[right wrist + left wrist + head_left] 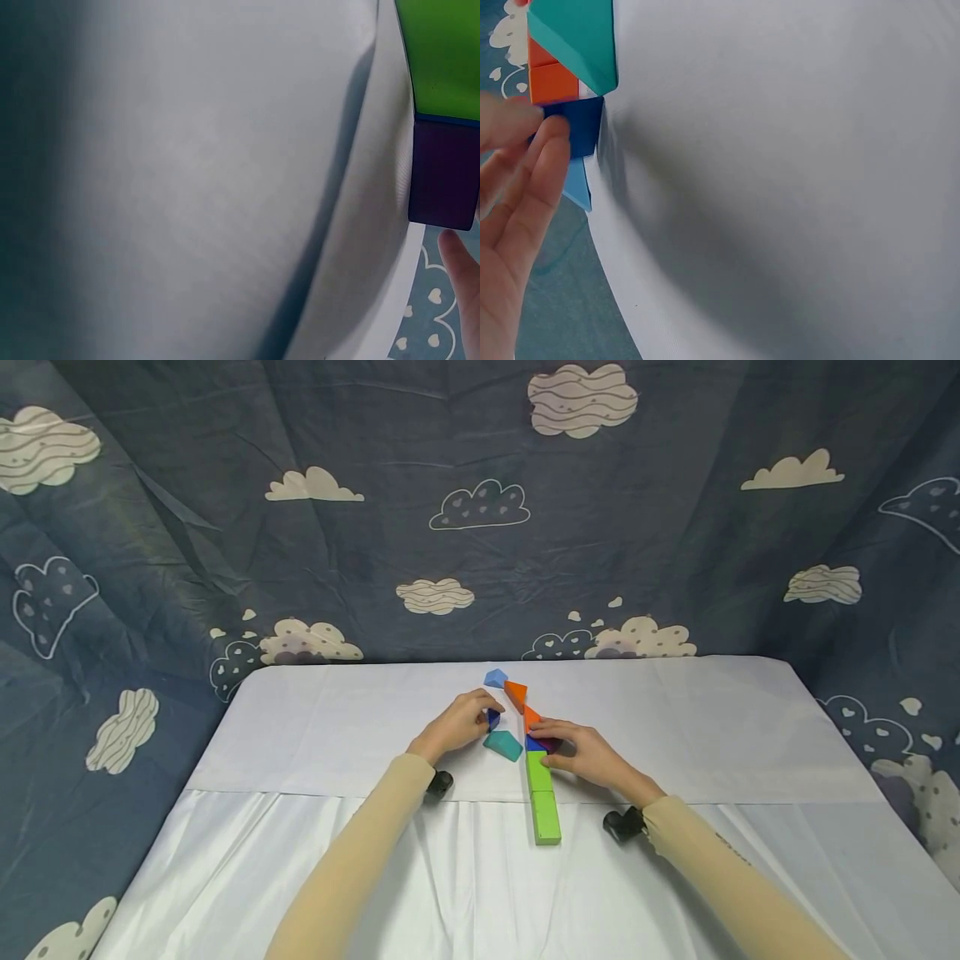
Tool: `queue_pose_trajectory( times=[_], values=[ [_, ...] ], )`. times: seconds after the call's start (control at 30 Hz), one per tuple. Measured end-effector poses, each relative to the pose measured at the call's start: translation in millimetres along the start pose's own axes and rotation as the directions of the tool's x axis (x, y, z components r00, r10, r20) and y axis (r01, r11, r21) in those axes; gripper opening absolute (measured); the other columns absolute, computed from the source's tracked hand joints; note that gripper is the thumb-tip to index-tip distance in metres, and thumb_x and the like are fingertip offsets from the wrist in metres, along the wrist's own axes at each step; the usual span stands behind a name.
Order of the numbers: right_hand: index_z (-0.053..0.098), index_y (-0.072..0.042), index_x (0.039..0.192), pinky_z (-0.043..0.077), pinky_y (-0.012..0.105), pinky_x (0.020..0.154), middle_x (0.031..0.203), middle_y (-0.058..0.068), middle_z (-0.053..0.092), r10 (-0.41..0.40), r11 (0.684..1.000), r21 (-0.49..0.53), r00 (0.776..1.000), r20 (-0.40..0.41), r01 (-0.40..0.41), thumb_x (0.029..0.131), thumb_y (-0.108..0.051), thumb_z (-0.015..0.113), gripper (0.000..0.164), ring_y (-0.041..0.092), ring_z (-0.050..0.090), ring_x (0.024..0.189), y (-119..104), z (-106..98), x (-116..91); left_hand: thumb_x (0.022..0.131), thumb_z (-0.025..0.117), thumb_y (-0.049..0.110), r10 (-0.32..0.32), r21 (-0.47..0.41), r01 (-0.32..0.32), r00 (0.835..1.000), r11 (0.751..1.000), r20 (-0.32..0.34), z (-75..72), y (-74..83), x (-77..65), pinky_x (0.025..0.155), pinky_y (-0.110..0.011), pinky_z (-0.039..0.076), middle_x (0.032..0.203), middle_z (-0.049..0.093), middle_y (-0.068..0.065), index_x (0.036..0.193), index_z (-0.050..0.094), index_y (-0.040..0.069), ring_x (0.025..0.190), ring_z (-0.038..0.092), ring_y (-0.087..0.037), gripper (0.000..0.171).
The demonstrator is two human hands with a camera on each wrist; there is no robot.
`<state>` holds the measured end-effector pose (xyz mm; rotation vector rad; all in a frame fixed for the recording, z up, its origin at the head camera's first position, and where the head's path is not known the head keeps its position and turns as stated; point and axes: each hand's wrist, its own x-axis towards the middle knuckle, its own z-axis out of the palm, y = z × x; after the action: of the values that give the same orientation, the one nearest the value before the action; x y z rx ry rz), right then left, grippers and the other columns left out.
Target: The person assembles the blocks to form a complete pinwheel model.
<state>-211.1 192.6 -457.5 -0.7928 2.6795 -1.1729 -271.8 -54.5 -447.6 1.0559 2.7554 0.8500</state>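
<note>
In the head view my left hand (463, 722) pinches a small dark blue block (493, 719) between thumb and fingers. The left wrist view shows the fingertips against the flat face of the dark blue block (583, 127). Just nearer me lies a teal block (503, 745). My right hand (588, 755) has thumb and fingers around a purple block (552, 744), which sits against a blue triangular block (534, 744). Its fingertips reach the lower orange block (531, 717), and the thumb is at the end of a green block (537, 772). A fingertip (450, 244) shows by the purple block's edge.
A second green block (546, 818) continues the line towards me. At the far end are another orange block (516, 693) and a light blue block (496, 678). All lie on a white-covered table (300, 727), backed by a dark cloud-print curtain (480, 443).
</note>
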Motion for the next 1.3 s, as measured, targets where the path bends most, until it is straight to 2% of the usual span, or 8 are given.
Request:
queue_pose_trajectory(
  times=[0.23,0.37,0.5,0.73,1.07,1.3],
  values=[
    [0.061,-0.006,0.128,0.028,0.054,0.108,0.137,0.013,0.052,0.012,1.0,0.008,1.0,0.002,-0.012,0.084,-0.012,0.073,0.046,0.035,0.037,0.133,-0.5,-0.4,-0.6,0.086,0.061,-0.009,-0.045,0.002,0.046,0.996,0.999,-0.073,2.8,1.3,0.9,0.075,-0.023,0.049,0.103,0.06,-0.012,0.112,0.068,0.001,0.082,0.055,-0.017,0.028],
    [0.061,-0.006,0.129,0.028,0.054,0.108,0.138,0.013,0.051,0.019,1.0,0.011,1.0,0.008,-0.019,0.085,-0.012,0.073,0.046,0.035,0.037,0.134,-0.6,-0.6,-0.4,0.088,0.064,-0.001,-0.104,0.061,0.108,0.992,0.992,-0.075,2.3,1.6,0.2,0.079,-0.026,0.049,0.105,0.061,-0.009,0.113,0.069,0.006,0.086,0.055,-0.017,0.026],
    [0.061,-0.006,0.129,0.027,0.054,0.109,0.138,0.013,0.051,0.014,1.0,0.006,1.0,0.012,-0.015,0.085,-0.012,0.073,0.046,0.035,0.036,0.134,-0.5,-1.0,-0.2,0.088,0.067,0.005,-0.126,0.133,0.136,0.989,0.982,-0.083,-0.3,1.4,-0.5,0.087,-0.031,0.047,0.109,0.063,-0.006,0.113,0.07,0.01,0.095,0.053,-0.02,0.025],
    [0.06,-0.005,0.129,0.026,0.054,0.109,0.138,0.013,0.051,0.011,1.0,0.012,1.0,0.015,-0.011,0.085,-0.012,0.072,0.046,0.035,0.036,0.134,-0.6,-1.2,-0.8,0.089,0.067,0.004,-0.119,0.089,0.125,0.99,0.988,-0.07,-1.1,-1.3,0.2,0.093,-0.032,0.047,0.106,0.065,-0.006,0.112,0.07,0.01,0.101,0.058,-0.02,0.024],
    [0.06,-0.008,0.13,0.027,0.055,0.108,0.138,0.011,0.051,0.017,1.0,0.012,1.0,-0.002,-0.017,0.084,-0.014,0.073,0.048,0.035,0.037,0.134,0.9,0.5,-1.2,0.09,0.065,0.004,-0.077,0.142,0.087,0.995,0.986,-0.069,2.1,-5.1,3.7,0.091,-0.031,0.047,0.101,0.063,-0.003,0.107,0.071,0.013,0.098,0.058,-0.018,0.021],
    [0.061,-0.008,0.129,0.027,0.055,0.108,0.138,0.012,0.052,0.011,1.0,0.004,1.0,-0.006,-0.011,0.084,-0.014,0.074,0.047,0.035,0.037,0.133,0.9,0.4,-1.0,0.09,0.066,0.007,-0.023,0.145,0.035,0.996,0.989,-0.082,5.1,1.1,9.0,0.088,-0.03,0.049,0.104,0.063,-0.002,0.108,0.071,0.013,0.096,0.059,-0.017,0.019]
  ],
)
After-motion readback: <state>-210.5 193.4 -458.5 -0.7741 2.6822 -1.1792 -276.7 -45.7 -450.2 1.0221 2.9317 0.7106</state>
